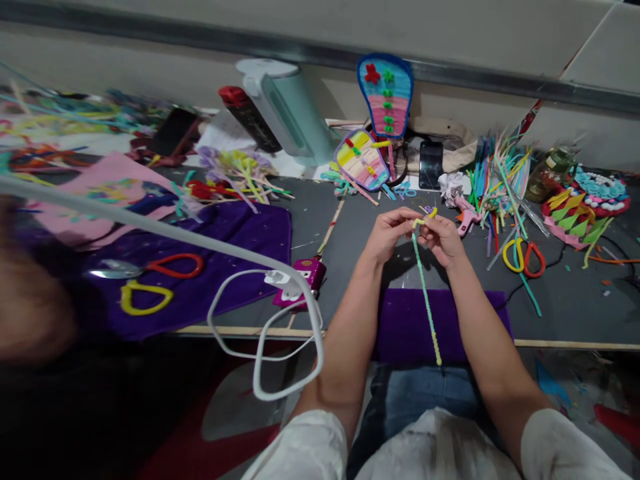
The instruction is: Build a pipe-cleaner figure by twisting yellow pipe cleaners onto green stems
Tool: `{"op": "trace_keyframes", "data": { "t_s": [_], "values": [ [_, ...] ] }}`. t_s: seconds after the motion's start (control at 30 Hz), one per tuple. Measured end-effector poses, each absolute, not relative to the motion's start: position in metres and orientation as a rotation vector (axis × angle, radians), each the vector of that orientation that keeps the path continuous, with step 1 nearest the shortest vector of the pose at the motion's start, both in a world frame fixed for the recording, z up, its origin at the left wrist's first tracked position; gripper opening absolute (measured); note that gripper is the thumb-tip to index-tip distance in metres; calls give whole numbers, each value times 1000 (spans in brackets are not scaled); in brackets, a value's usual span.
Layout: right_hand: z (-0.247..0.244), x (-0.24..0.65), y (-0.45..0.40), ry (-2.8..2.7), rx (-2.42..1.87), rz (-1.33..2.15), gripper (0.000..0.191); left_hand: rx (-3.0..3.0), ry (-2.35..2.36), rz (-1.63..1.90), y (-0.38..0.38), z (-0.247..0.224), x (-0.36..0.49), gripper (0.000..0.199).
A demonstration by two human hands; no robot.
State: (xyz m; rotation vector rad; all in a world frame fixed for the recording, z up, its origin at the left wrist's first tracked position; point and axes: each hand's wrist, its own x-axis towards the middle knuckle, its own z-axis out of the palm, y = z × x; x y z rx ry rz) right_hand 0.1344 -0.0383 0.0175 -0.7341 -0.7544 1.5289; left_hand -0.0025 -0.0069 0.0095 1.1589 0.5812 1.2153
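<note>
A thin pipe cleaner [423, 280], green in its upper part and yellow at its lower end, hangs down between my hands. My left hand [393, 233] pinches its bent yellow top from the left. On the other side, my right hand [443, 239] has its fingers closed on the yellow piece at the top, close to my left fingertips. A small bright yellow bit [431, 212] sticks up beside the right fingers. Below my forearms, a purple cloth [407, 323] lies at the table's front edge.
A pink glue gun [467, 217] and scissors [523, 259] lie right of my hands. Left are a white cable [265, 360], a purple power box [307, 277], larger scissors [175, 265] and a person's blurred arm [30, 293]. A pale green kettle [295, 110] stands behind.
</note>
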Motion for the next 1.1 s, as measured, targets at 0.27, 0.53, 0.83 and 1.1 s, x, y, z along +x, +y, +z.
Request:
{"op": "trace_keyframes", "data": {
  "t_s": [0.27, 0.53, 0.83, 1.1],
  "values": [
    [17, 133, -39, -700, -642, 1648, 20, 1301, 516, 1274, -2, 3, -4, 21],
    [19, 133, -42, -682, -603, 1725, 13, 1319, 521, 1308, -2, 3, -4, 19],
    [20, 132, -42, -678, -585, 1738, 12, 1309, 514, 1368, -5, 7, -1, 18],
    [23, 125, -43, -688, -665, 1547, 23, 1277, 534, 1511, -5, 3, 9, 20]
  ]
}}
